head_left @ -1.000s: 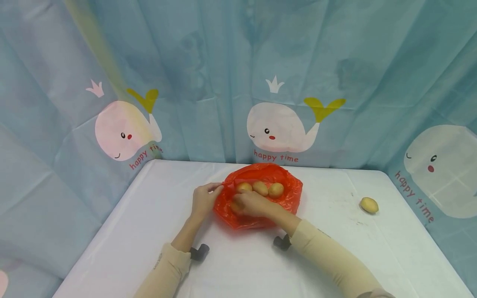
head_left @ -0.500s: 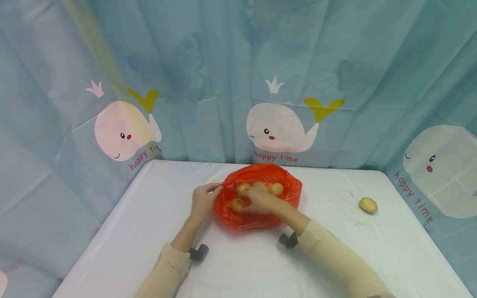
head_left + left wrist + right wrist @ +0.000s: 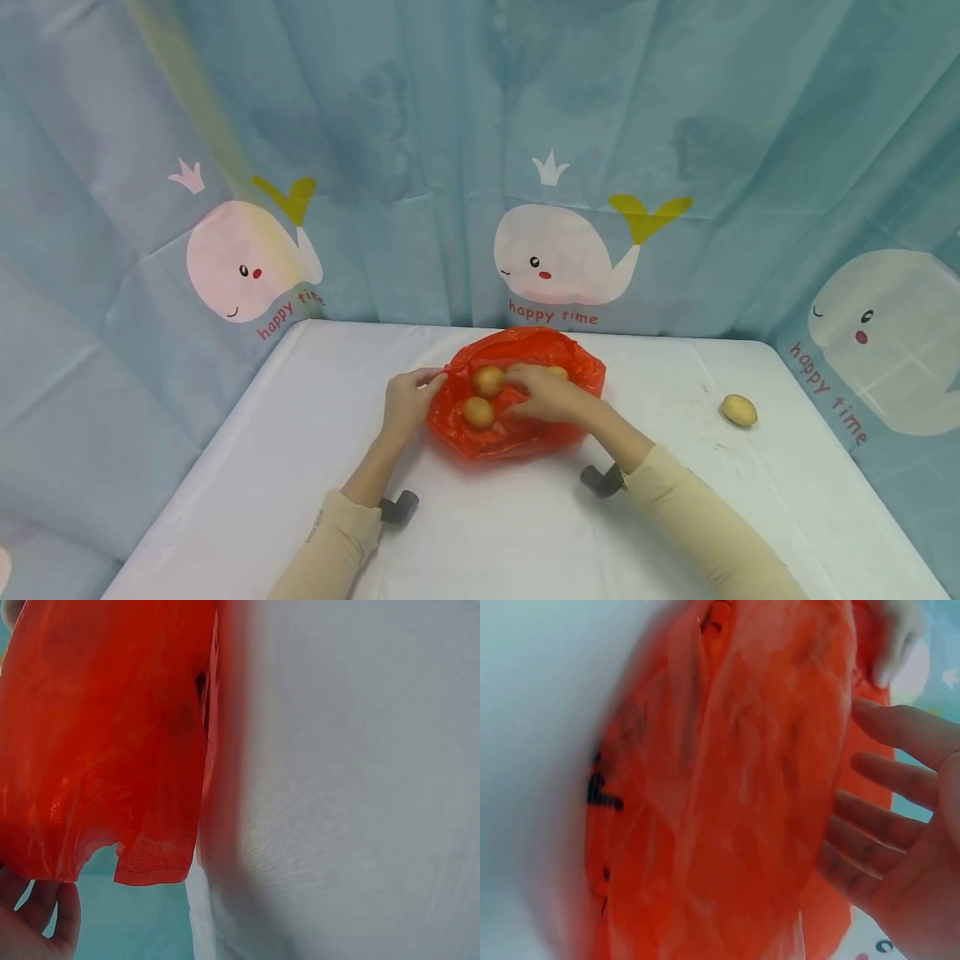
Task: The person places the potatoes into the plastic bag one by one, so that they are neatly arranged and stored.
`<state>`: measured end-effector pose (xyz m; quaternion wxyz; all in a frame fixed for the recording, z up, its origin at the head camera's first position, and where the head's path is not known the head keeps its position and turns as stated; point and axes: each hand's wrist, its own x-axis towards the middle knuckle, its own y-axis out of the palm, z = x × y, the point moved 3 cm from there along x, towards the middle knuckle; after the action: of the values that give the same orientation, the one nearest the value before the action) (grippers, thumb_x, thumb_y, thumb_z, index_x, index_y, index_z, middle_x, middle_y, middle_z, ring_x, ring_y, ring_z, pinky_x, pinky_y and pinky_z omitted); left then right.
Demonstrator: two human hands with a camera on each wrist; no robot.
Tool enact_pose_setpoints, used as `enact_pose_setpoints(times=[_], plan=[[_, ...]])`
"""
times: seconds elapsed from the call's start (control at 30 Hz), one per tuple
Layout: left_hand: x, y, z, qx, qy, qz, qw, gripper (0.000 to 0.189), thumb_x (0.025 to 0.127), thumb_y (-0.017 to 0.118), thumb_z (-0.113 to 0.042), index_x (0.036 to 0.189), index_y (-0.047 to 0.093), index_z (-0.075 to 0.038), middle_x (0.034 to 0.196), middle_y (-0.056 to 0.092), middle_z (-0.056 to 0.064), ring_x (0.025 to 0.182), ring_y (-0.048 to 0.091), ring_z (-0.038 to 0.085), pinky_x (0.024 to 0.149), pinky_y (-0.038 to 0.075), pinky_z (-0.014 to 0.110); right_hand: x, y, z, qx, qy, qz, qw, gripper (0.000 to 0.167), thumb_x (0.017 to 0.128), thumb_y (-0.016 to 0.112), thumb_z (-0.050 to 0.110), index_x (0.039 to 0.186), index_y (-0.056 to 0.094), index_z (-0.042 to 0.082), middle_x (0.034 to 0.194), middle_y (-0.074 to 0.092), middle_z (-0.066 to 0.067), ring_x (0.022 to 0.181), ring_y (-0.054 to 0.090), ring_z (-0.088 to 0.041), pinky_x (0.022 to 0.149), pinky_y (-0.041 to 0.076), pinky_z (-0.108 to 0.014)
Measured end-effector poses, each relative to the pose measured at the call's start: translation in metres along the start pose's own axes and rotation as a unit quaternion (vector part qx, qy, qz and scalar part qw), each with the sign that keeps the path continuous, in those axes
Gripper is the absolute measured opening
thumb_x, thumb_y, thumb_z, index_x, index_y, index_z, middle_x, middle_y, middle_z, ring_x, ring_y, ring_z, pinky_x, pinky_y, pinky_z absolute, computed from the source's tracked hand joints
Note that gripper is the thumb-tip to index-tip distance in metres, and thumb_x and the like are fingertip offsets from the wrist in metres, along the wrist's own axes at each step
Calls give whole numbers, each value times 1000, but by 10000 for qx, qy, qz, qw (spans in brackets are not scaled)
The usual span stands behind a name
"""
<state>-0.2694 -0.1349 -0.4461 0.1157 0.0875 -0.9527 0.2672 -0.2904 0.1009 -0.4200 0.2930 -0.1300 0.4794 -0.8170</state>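
A red plastic bag [image 3: 504, 443] lies spread on the table with its mouth facing up. Inside sit several round, yellow-brown potatoes, among them a left one [image 3: 488, 381] and a front one [image 3: 477, 412]. Another potato [image 3: 557, 372] shows partly behind my right hand [image 3: 547, 394]. That hand hovers over the bag's opening with fingers extended and spread, holding nothing; in the right wrist view its fingers [image 3: 889, 780] reach past the bag's edge. At the bag's left rim, my left hand [image 3: 408, 403] pinches the plastic between thumb and fingers.
A single potato [image 3: 738, 410] lies at the right of the white table [image 3: 495, 533], near small dirt specks. Behind the table hangs a blue curtain [image 3: 420, 267] with whale prints. Dark wrist-worn devices sit beside both wrists.
My right hand has let go of the front potato, leaving it in the bag, and shifted right with its fingers opening. The left hand keeps its hold on the rim.
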Motion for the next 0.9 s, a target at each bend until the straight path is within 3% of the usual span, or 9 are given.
enact_pose_setpoints(times=[0.27, 0.47, 0.7, 0.9], plan=[[-1, 1, 3, -48, -142, 92, 9998, 24, 93, 66, -24, 107, 75, -6, 104, 75, 11, 110, 66, 30, 97, 54, 47, -10, -13, -6, 312, -357, -193, 9987, 43, 88, 71, 22, 129, 60, 14, 119, 65, -7, 111, 59, -25, 92, 55, -37], [0, 1, 5, -37, -76, 70, 9999, 25, 93, 65, -25, 107, 75, -7, 104, 75, 10, 109, 66, 29, 97, 54, 47, -19, -26, -9, 533, -315, -475, 9970, 41, 89, 70, 20, 128, 63, 11, 119, 66, -11, 104, 61, -29, 84, 55, -35], [0, 1, 5, -16, 10, 31, 10000, 24, 93, 66, -24, 105, 75, -6, 102, 76, 10, 108, 67, 30, 97, 54, 47, -27, -36, -20, 419, -152, -763, 9961, 34, 88, 71, 21, 122, 66, 14, 119, 66, -8, 100, 62, -25, 83, 55, -36], [1, 2, 5, 37, 12, 35, 10000, 24, 93, 66, -25, 105, 75, -6, 102, 76, 10, 107, 68, 29, 95, 54, 46, -37, -45, -27, 428, -181, -993, 9940, 35, 88, 70, 17, 122, 65, 9, 119, 67, -10, 109, 62, -32, 93, 53, -49]])
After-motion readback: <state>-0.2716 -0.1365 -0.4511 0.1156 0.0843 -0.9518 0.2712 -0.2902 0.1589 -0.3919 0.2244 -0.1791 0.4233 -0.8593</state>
